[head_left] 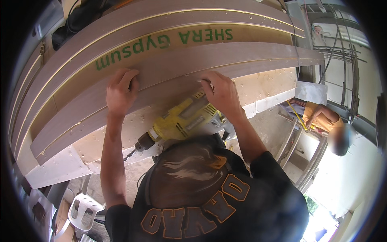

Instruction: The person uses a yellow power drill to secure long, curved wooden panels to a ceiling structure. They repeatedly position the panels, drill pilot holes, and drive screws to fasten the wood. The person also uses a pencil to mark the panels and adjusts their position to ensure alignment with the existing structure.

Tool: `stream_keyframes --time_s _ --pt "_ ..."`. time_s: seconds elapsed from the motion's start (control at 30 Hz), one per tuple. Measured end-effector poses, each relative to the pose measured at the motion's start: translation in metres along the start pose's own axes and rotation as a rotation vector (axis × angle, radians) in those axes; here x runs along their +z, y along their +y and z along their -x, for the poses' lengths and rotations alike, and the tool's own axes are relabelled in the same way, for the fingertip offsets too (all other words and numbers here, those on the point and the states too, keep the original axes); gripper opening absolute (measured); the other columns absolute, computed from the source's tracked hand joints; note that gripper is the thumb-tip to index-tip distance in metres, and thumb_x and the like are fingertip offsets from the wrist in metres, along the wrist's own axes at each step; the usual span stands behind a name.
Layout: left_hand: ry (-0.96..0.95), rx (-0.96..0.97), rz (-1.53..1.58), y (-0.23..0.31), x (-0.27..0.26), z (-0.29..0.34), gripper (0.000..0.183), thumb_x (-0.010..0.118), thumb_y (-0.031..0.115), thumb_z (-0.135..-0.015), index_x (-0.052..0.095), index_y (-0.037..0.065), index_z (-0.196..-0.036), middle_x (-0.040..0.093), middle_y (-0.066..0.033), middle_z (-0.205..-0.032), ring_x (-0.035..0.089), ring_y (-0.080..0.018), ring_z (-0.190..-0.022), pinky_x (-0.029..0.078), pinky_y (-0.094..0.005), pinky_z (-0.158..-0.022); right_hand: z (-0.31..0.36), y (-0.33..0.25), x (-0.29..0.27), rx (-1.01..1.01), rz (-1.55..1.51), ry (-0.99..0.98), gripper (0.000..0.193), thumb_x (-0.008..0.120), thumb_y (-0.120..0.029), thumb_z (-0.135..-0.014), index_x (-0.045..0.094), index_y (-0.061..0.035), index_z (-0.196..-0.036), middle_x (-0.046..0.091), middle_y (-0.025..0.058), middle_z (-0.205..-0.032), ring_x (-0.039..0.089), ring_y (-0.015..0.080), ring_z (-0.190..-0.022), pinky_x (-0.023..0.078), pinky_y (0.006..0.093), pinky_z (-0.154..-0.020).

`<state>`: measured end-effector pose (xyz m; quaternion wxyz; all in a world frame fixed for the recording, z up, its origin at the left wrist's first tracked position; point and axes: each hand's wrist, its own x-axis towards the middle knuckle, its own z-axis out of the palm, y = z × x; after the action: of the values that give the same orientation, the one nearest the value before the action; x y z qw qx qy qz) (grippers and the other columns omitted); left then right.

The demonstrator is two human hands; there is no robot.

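A long brown plank (pixel 169 85) with a pale groove line lies across the work surface in front of me. My left hand (pixel 122 90) is on its left part, with the fingers curled together; what they hold, if anything, is hidden. Farther right, my right hand (pixel 223 96) is closed in a pinch over the plank's near edge. Something small seems to show at its fingertips, too small to name. Between my forearms a yellow power drill (pixel 183 122) lies on its side against the near edge, its dark chuck and bit (pixel 139 146) pointing left toward me. Neither hand grips the drill.
More brown planks (pixel 161 22) lie beyond, on a tan board (pixel 266 37) with green lettering. Pale board edges (pixel 52 171) project on the near side. A white plastic chair (pixel 84 211) stands lower left. At right, a person in an orange top (pixel 322 117) is near a wooden frame (pixel 308 167).
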<state>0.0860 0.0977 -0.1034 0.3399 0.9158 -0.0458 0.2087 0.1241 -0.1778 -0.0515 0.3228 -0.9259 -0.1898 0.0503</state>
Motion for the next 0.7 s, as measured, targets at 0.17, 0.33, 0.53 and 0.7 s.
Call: stream_keyframes --time_s 0.17,0.33,0.53,0.7 --pt "-0.002 -0.012 -0.014 0.000 -0.003 0.000 0.019 0.060 -0.003 -0.073 0.066 0.006 -0.088 0.063 -0.0078 -0.085 0.062 -0.0282 -0.072 0.050 -0.0365 -0.062 -0.006 0.003 0.016 -0.086 -0.067 0.102 0.008 0.062 -0.007 -0.080 0.063 -0.0067 -0.088 0.064 0.0105 -0.080 0.061 0.0325 -0.076 0.049 0.0401 -0.066" --pt "0.012 0.015 -0.014 0.001 0.000 -0.002 0.018 0.061 -0.003 -0.073 0.066 0.006 -0.088 0.063 -0.0088 -0.085 0.062 -0.0288 -0.071 0.049 -0.0366 -0.063 -0.012 0.007 0.018 -0.204 0.047 0.110 0.008 0.064 -0.008 -0.079 0.064 -0.0064 -0.086 0.065 0.0095 -0.083 0.061 0.0320 -0.078 0.050 0.0405 -0.067" --pt "0.030 0.004 -0.027 0.002 -0.002 0.000 0.018 0.061 -0.002 -0.074 0.066 0.006 -0.088 0.063 -0.0087 -0.084 0.061 -0.0289 -0.070 0.049 -0.0370 -0.061 -0.014 0.003 0.022 -0.231 0.075 0.126 0.006 0.064 -0.009 -0.078 0.063 -0.0078 -0.084 0.063 0.0076 -0.079 0.061 0.0306 -0.077 0.049 0.0399 -0.068" --pt "0.028 -0.019 -0.024 0.002 0.000 0.001 0.017 0.061 -0.002 -0.074 0.066 0.007 -0.088 0.062 -0.0084 -0.083 0.061 -0.0291 -0.069 0.049 -0.0374 -0.060 -0.013 0.002 0.026 -0.227 0.124 0.128 0.006 0.063 -0.009 -0.078 0.063 -0.0081 -0.084 0.063 0.0071 -0.078 0.061 0.0302 -0.077 0.049 0.0399 -0.068"
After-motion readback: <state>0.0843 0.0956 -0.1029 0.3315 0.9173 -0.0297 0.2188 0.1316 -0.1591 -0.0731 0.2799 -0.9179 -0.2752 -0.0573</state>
